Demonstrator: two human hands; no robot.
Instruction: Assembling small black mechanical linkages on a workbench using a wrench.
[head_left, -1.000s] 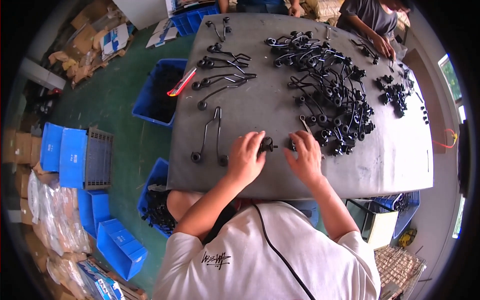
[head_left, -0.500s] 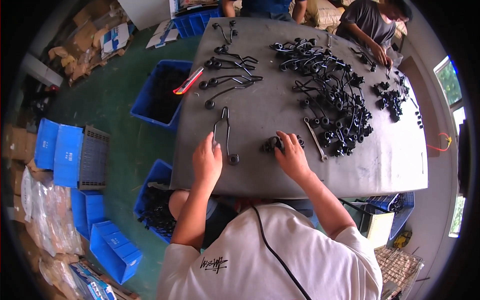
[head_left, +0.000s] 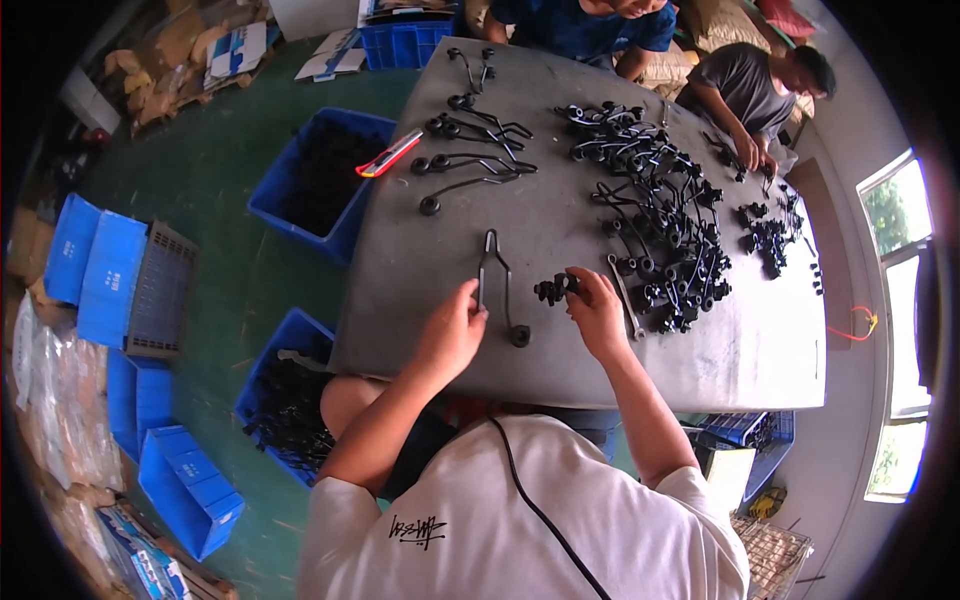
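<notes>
In the head view, your left hand (head_left: 452,335) rests on the grey worktop (head_left: 560,230) near its near edge, fingers closed on the near end of a bent black metal rod (head_left: 497,285). The rod runs away from you toward the middle of the worktop, and a second leg comes back to a round black end piece (head_left: 519,336) lying just to the right of your left hand.

Your right hand (head_left: 598,312) sits a little further right, also near the near edge, its fingertips pinched on a small cluster of black fittings (head_left: 553,290) that lies between your two hands. Just right of that hand a flat wrench (head_left: 626,298) lies on the worktop.

Beyond it, a large tangled heap of black rods and fittings (head_left: 655,215) fills the right half of the worktop. A few finished bent rods (head_left: 470,165) lie side by side toward the far left corner, with a red and yellow utility knife (head_left: 388,155) at the left edge. Below that edge a blue crate (head_left: 318,180) of dark parts stands on the green floor. Two other people (head_left: 650,40) are at the far edge.
</notes>
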